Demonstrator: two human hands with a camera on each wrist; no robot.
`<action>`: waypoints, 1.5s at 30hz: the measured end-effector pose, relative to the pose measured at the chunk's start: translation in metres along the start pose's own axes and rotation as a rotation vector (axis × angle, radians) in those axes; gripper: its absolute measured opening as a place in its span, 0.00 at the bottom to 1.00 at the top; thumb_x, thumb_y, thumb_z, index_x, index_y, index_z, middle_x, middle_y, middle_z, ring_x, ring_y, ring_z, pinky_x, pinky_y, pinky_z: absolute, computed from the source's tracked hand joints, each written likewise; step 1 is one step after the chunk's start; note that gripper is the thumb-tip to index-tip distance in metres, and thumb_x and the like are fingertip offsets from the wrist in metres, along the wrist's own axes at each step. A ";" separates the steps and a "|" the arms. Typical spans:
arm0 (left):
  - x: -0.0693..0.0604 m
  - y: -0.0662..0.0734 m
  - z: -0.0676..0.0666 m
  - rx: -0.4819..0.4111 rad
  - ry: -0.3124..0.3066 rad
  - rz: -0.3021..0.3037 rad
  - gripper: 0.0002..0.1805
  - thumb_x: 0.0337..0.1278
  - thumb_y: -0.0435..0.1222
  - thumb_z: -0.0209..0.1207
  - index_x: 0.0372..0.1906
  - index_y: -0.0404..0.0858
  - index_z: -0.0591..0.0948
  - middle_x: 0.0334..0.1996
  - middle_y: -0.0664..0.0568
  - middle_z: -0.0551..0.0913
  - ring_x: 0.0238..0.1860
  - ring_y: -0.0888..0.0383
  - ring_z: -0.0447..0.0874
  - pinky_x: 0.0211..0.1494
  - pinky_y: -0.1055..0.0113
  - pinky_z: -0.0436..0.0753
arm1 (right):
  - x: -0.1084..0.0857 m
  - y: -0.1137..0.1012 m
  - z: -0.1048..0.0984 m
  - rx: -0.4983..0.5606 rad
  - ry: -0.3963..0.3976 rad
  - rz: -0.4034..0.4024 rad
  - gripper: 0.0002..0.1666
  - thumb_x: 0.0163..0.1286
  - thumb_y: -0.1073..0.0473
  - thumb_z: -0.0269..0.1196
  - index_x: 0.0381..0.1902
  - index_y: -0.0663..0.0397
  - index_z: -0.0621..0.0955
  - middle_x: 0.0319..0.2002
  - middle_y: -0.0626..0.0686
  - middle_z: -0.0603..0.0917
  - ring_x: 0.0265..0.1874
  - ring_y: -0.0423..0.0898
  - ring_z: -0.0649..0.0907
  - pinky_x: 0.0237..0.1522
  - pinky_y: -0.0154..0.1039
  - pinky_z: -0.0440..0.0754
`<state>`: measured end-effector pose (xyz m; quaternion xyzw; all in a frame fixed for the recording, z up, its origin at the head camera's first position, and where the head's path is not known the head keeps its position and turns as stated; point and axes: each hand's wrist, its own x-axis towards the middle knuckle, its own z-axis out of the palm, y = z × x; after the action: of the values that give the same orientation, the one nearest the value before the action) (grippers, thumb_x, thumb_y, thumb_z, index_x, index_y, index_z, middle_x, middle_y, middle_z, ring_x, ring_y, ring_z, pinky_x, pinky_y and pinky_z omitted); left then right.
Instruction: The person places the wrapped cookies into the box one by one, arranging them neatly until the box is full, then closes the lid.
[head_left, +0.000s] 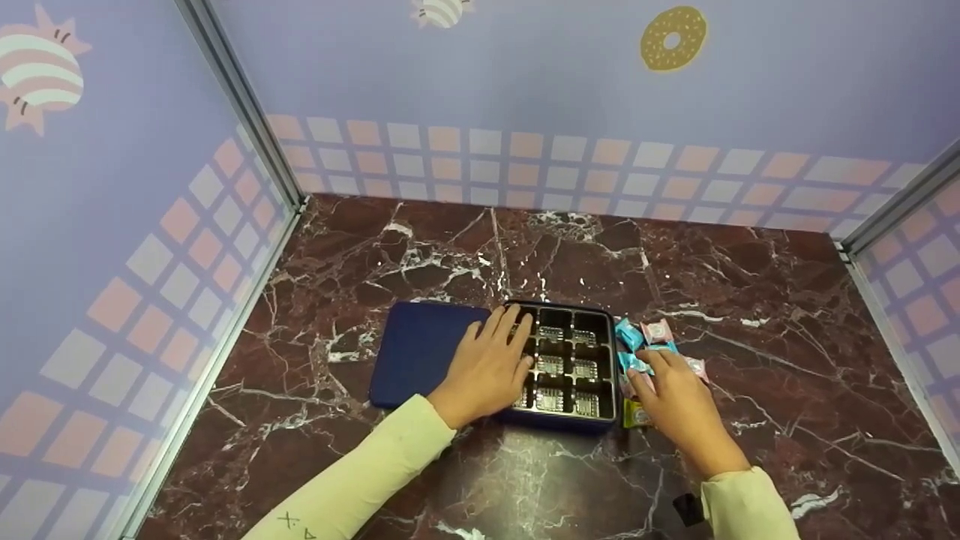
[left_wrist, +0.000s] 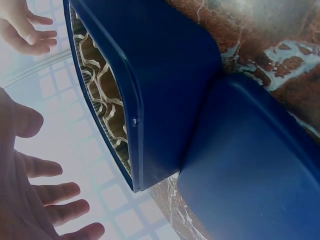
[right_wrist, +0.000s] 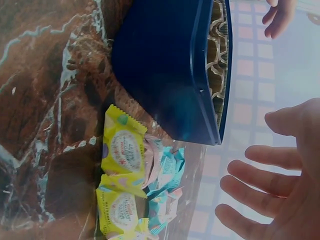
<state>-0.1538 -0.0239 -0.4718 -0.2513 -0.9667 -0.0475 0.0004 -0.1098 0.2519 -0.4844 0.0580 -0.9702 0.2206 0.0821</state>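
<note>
A navy blue tin box (head_left: 559, 424) stands on the table, its clear plastic insert (head_left: 551, 365) divided into several square compartments with nothing seen in the visible ones. My left hand (head_left: 484, 371) hovers over the box's left side, fingers extended, holding nothing; the left wrist view shows it apart from the box. To the right of the box lie several wrapped candies: blue ones (head_left: 628, 335), pink ones (head_left: 658, 332) and yellow ones (right_wrist: 122, 150). Above them is my right hand (head_left: 679, 401), fingers relaxed and nothing in its grasp. It hides part of the candies.
Left of the box, a flat navy lid (head_left: 420, 349) lies against it on the dark red marbled table (head_left: 337, 450). Purple panels (head_left: 487, 90) with printed squares enclose the back and both sides. A small black object (head_left: 688, 509) is beside the right sleeve.
</note>
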 end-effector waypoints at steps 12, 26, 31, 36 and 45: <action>0.000 0.001 0.001 -0.001 0.008 -0.008 0.31 0.74 0.49 0.37 0.76 0.44 0.54 0.76 0.46 0.55 0.75 0.47 0.56 0.70 0.47 0.64 | -0.009 0.008 0.005 0.008 0.026 0.028 0.15 0.67 0.56 0.62 0.45 0.63 0.80 0.41 0.62 0.81 0.39 0.61 0.83 0.43 0.58 0.77; -0.003 -0.003 0.006 0.004 -0.007 -0.032 0.29 0.75 0.49 0.37 0.75 0.44 0.57 0.74 0.46 0.61 0.71 0.47 0.64 0.69 0.47 0.66 | -0.018 0.013 0.013 -0.091 0.014 0.080 0.17 0.62 0.55 0.67 0.31 0.63 0.75 0.30 0.61 0.77 0.25 0.63 0.80 0.30 0.60 0.74; -0.007 -0.007 0.010 0.030 0.043 -0.026 0.27 0.74 0.46 0.43 0.72 0.43 0.62 0.70 0.46 0.67 0.67 0.47 0.70 0.64 0.48 0.71 | -0.027 0.013 0.015 -0.151 -0.009 0.143 0.22 0.62 0.49 0.66 0.39 0.64 0.78 0.40 0.66 0.79 0.30 0.68 0.81 0.30 0.64 0.75; -0.009 -0.011 0.013 0.068 0.097 -0.016 0.25 0.71 0.44 0.49 0.69 0.41 0.66 0.66 0.46 0.71 0.62 0.48 0.74 0.60 0.50 0.75 | -0.033 0.015 0.015 -0.201 -0.010 0.188 0.26 0.62 0.45 0.66 0.44 0.62 0.78 0.45 0.67 0.81 0.32 0.69 0.83 0.28 0.66 0.75; -0.010 -0.016 0.018 0.131 0.204 -0.006 0.26 0.64 0.42 0.57 0.66 0.40 0.70 0.54 0.48 0.80 0.50 0.50 0.81 0.49 0.55 0.79 | -0.033 0.016 0.017 -0.200 -0.021 0.222 0.30 0.60 0.42 0.67 0.45 0.64 0.76 0.39 0.68 0.81 0.30 0.72 0.82 0.27 0.65 0.75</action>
<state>-0.1527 -0.0407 -0.4914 -0.2416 -0.9635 -0.0096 0.1148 -0.0825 0.2610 -0.5121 -0.0556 -0.9885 0.1301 0.0525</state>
